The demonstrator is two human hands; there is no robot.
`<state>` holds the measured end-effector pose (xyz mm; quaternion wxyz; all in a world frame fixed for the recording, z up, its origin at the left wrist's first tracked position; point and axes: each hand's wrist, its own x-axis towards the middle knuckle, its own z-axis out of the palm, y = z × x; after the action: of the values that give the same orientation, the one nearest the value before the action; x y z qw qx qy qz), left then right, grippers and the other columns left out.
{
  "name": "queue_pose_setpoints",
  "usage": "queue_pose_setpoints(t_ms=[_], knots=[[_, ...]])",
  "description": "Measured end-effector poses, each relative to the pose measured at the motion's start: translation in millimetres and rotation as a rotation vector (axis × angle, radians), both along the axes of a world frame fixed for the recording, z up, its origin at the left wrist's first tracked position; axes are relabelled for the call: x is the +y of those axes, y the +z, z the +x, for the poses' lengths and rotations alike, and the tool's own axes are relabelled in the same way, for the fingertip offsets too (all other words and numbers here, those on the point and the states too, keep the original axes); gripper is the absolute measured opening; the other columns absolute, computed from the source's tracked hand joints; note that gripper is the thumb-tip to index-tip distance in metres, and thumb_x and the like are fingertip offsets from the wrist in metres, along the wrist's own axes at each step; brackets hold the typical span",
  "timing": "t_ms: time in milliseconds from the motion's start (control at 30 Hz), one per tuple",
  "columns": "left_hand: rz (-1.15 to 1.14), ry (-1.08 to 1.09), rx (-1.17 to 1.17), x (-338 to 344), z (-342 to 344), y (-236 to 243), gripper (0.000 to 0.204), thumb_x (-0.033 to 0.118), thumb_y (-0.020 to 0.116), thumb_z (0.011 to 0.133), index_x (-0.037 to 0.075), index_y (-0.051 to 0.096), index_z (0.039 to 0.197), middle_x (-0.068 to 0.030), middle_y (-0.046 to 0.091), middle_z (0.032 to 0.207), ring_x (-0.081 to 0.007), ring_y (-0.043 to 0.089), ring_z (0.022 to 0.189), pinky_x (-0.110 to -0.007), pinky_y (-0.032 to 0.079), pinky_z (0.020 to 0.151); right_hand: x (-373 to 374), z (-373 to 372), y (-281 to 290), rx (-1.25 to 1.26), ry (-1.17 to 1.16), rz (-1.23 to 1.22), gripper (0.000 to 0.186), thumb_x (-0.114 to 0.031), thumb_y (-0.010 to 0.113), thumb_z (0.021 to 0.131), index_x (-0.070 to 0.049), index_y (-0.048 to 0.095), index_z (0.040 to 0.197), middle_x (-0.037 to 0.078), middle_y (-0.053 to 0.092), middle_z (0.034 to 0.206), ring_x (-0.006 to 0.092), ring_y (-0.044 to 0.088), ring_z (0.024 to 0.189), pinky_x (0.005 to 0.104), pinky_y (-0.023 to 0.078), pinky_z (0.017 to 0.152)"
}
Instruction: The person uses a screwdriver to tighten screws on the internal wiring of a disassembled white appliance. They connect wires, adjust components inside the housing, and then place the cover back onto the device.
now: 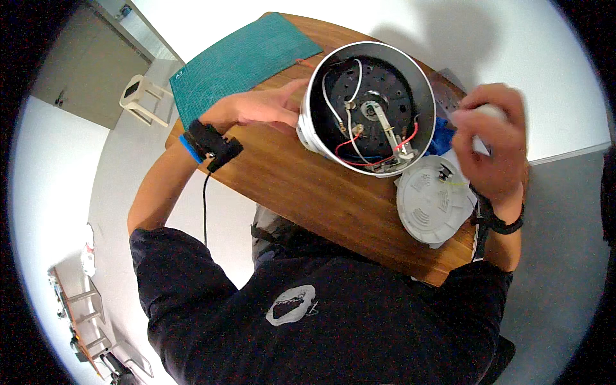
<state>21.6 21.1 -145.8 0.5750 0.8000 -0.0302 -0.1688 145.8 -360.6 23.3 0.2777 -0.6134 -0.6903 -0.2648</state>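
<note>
A rice cooker body (pixel 309 131), white outside and black inside, stands on the table with its open underside up. White, red and blue wires and a metal lever (pixel 385 131) show within it. My left hand (pixel 273 109) rests against its left side, thumb and fingers pressed to the wall and the fingertips partly hidden. To the right, my right hand (pixel 494 144) is raised above the table with its fingers curled closed. Something pale shows between those fingers, too unclear to name. Below it lies a round light-grey cover (pixel 428 205) with moulded vents and a small black part.
The wooden table (pixel 289 173) carries a green cutting mat (pixel 247 61) at the far left. Something blue (pixel 441 136) lies between the cooker body and my right hand. A white wall borders the far side. A cream stool (pixel 142 96) stands on the floor at left.
</note>
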Motion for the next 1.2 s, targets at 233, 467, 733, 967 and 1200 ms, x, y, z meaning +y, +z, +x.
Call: queue_pose_setpoints(t_ms=[233,467,733,967,1200], knots=[[-0.245,0.110,0.073,-11,-15,-5,0.111,0.027,0.086,0.094,-0.003,0.012,0.172,-0.0201,0.060,0.155,-0.0238,0.061,0.138,-0.038,0.051,0.113,34,-50,-22,-0.020,0.030,-0.487,0.039,-0.037,0.085,0.086,-0.015,0.068,0.114,0.005,0.060,0.101,0.0288,0.066,0.093,0.0432,0.058,0.077],[-0.076,0.159,-0.056,-23,-24,28,0.098,0.024,0.084,0.095,-0.003,0.026,0.170,-0.0176,0.073,0.136,-0.0210,0.069,0.121,-0.037,0.053,0.108,53,-58,-34,-0.038,-0.137,-0.530,0.036,-0.036,0.083,0.090,-0.011,0.065,0.108,0.007,0.067,0.095,0.0294,0.072,0.090,0.0409,0.060,0.070],[0.216,0.349,-0.254,13,-49,74,0.082,0.027,0.082,0.099,0.006,0.041,0.167,-0.0155,0.074,0.131,-0.0196,0.070,0.115,-0.035,0.057,0.102,66,-59,-56,0.164,-0.171,-0.498,0.034,-0.033,0.082,0.094,-0.008,0.061,0.104,0.011,0.069,0.090,0.0353,0.073,0.082,0.0464,0.057,0.067],[0.525,0.574,-0.534,5,-59,96,0.061,0.030,0.081,0.101,0.011,0.056,0.153,-0.0107,0.073,0.110,-0.0175,0.070,0.100,-0.036,0.060,0.086,88,-56,-81,0.346,-0.170,-0.438,0.036,-0.027,0.080,0.096,-0.007,0.067,0.123,0.015,0.075,0.101,0.0382,0.075,0.091,0.0463,0.061,0.073],[0.513,0.568,-0.606,7,-57,91,0.051,0.030,0.079,0.102,0.008,0.057,0.143,-0.0128,0.074,0.111,-0.0198,0.071,0.099,-0.037,0.060,0.085,98,-49,-78,0.388,-0.118,-0.372,0.036,-0.028,0.080,0.098,-0.005,0.068,0.123,0.017,0.072,0.118,0.0410,0.074,0.097,0.0478,0.062,0.076]])
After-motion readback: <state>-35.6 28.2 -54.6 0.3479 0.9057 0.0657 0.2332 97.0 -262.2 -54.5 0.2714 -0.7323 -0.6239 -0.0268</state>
